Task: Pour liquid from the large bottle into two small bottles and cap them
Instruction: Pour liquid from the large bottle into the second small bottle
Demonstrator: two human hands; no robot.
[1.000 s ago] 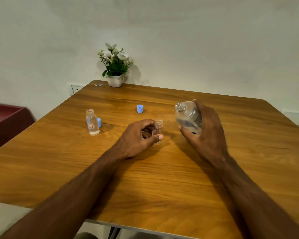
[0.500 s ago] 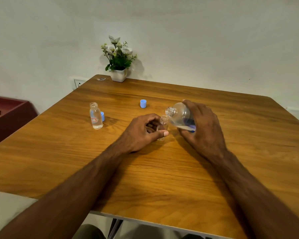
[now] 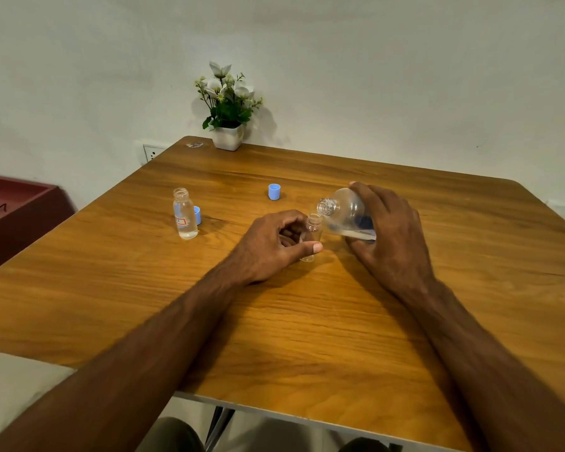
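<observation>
My right hand grips the large clear bottle, tipped almost flat with its open mouth just over a small bottle. Liquid lies along the large bottle's lower side. My left hand holds that small clear bottle upright on the wooden table, thumb and fingers around its body. A second small bottle, uncapped and part full of clear liquid, stands to the left. One blue cap lies right behind it; another blue cap sits farther back at the centre.
A white pot of flowers stands at the table's far edge by the wall. A dark red cabinet is off the table's left side. A wall socket sits below the far left corner.
My right hand has tipped the large bottle from nearly upright to almost flat and moved its mouth left, over the small bottle. My left hand has kept its hold.
</observation>
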